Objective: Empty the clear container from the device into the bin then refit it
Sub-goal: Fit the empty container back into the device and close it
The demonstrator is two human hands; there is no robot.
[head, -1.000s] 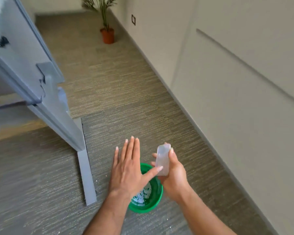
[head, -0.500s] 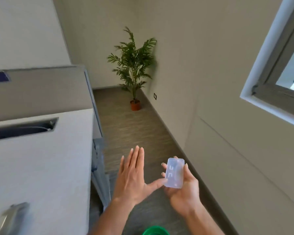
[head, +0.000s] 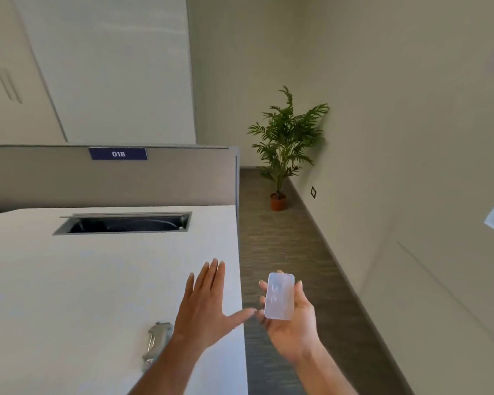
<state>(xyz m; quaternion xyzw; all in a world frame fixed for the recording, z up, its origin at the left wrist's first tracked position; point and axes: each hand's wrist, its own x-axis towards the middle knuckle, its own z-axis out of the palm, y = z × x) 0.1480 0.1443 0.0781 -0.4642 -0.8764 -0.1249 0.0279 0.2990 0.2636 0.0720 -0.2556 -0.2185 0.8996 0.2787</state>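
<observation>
My right hand (head: 293,332) holds the clear container (head: 279,295), a small frosted rectangular box, upright in its fingers beside the desk's right edge. My left hand (head: 206,306) is flat and spread over the white desk (head: 69,295), its thumb reaching toward the container without holding anything. A grey metal device (head: 157,342) lies on the desk just left of my left forearm, partly covered by it. The green bin is out of view.
A cable slot (head: 123,222) is cut into the desk's far side, below a partition with a "018" label (head: 118,153). To the right runs a carpeted corridor (head: 283,246), with a potted plant (head: 280,155) at its far end against the wall.
The view has swung up from the green bin on the floor to the desk top. Both hands rose with it, the container still in my right hand.
</observation>
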